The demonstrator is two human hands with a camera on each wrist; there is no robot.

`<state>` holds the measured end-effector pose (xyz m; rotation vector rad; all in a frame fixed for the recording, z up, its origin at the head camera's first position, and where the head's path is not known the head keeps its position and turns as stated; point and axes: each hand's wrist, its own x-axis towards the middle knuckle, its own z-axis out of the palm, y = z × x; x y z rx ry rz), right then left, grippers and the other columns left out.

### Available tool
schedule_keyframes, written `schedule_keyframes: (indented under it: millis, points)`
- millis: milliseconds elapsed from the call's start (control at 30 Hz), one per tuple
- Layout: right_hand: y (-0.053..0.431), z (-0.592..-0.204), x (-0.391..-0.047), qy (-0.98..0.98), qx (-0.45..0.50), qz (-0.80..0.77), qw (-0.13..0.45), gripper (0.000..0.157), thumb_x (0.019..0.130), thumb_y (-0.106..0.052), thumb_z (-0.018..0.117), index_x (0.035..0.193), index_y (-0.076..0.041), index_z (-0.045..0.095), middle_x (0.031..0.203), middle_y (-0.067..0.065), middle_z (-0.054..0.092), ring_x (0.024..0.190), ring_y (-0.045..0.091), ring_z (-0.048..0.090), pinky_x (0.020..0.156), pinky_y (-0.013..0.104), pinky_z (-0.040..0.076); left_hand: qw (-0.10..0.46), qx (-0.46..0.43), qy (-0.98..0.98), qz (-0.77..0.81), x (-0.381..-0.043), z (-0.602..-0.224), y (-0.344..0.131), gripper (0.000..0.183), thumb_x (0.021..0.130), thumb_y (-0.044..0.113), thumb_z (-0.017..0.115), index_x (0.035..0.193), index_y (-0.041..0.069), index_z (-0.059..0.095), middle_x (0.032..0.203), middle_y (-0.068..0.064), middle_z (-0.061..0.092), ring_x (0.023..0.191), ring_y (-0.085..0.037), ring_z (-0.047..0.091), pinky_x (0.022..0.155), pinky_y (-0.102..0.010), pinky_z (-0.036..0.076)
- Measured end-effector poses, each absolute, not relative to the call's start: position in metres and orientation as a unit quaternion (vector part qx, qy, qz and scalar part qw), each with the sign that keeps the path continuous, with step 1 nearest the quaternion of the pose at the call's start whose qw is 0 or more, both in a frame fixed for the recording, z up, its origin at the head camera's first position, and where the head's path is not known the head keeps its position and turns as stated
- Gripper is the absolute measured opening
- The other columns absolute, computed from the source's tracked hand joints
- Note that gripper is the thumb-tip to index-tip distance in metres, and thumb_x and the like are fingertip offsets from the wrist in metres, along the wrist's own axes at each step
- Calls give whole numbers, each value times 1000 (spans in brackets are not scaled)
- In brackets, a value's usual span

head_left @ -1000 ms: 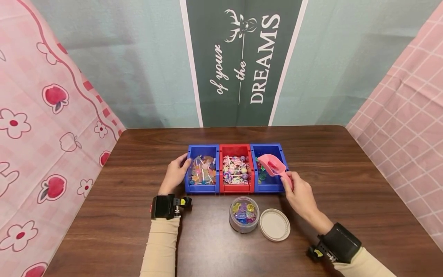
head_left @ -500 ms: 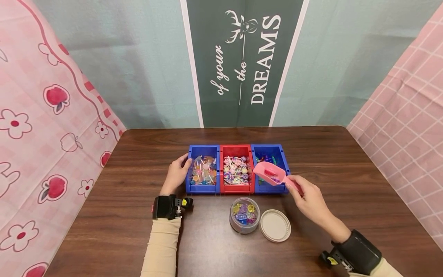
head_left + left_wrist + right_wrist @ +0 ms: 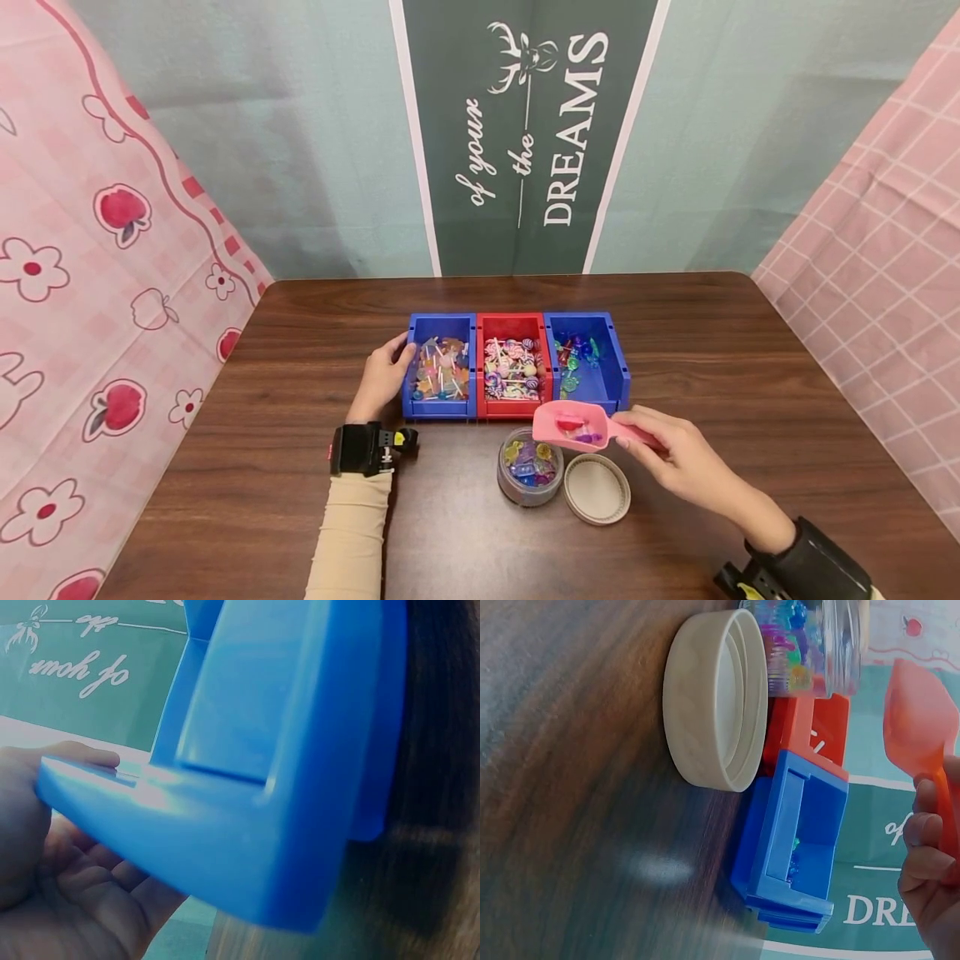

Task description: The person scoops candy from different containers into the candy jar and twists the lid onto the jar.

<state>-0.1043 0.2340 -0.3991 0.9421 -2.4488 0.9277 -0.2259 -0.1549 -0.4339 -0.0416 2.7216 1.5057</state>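
My right hand [image 3: 686,462] grips the handle of a pink scoop [image 3: 551,425]. Red and purple clear pieces [image 3: 577,428] lie in the scoop's bowl. The scoop hangs over the back edge of a clear round jar [image 3: 528,492] with colourful translucent pieces in it. At the left, my left hand [image 3: 381,379] holds the side wall of a blue bin [image 3: 438,408], thumb at the rim and fingers along the outside in the left wrist view. That bin contains translucent charms with sticks. Beside it a red bin [image 3: 513,408] holds small lollipop charms.
Another blue bin [image 3: 600,387], at the right of the row, has several coloured gem pieces toward its left side. A cream lid [image 3: 596,492] lies on the brown table [image 3: 240,483], right of the jar. A curtain [image 3: 315,167] stands behind the table.
My right hand has drawn the scoop from the right blue bin toward me, over the bin's front and up to the jar. My left hand stays at its bin.
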Motion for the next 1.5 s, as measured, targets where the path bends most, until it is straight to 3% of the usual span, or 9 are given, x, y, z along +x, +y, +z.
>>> schedule_keyframes:
  millis: [300,567,867,1300,1500]
  points:
    - [236,-399,-98,-860,358,325,161,40,69,5,77,104,-12,69,86,-6,64,73,-8,48,61,4,38,18,-15,872,490,-227,-437,-156,48,102,25,46,142,-1,44,141,-24,52,128,-37,54,109,-50,43]
    - [237,-397,-97,-867,364,304,156,34,74,1,77,103,-14,68,86,-10,62,73,-9,46,61,5,35,20,-13,871,491,-227,-436,-156,48,102,26,46,142,0,45,142,-25,51,129,-37,53,111,-51,42]
    - [239,-397,-97,-882,355,271,150,36,71,0,79,101,-15,69,86,-11,62,72,-10,45,64,2,34,22,-17,870,492,-227,-435,-155,48,102,26,45,142,0,44,142,-24,51,129,-37,53,111,-50,41]
    - [238,-381,-99,-890,355,262,115,31,76,-8,79,102,-21,70,76,-19,51,62,-12,36,55,2,28,23,-16,869,493,-226,-435,-156,48,102,27,45,142,0,44,143,-24,50,131,-37,51,112,-50,40]
    - [234,-367,-102,-895,354,245,120,31,69,-9,83,94,-21,70,72,-20,54,59,-12,36,52,1,27,24,-15,870,492,-226,-435,-156,48,102,27,45,142,0,44,143,-24,50,132,-38,50,112,-51,40]
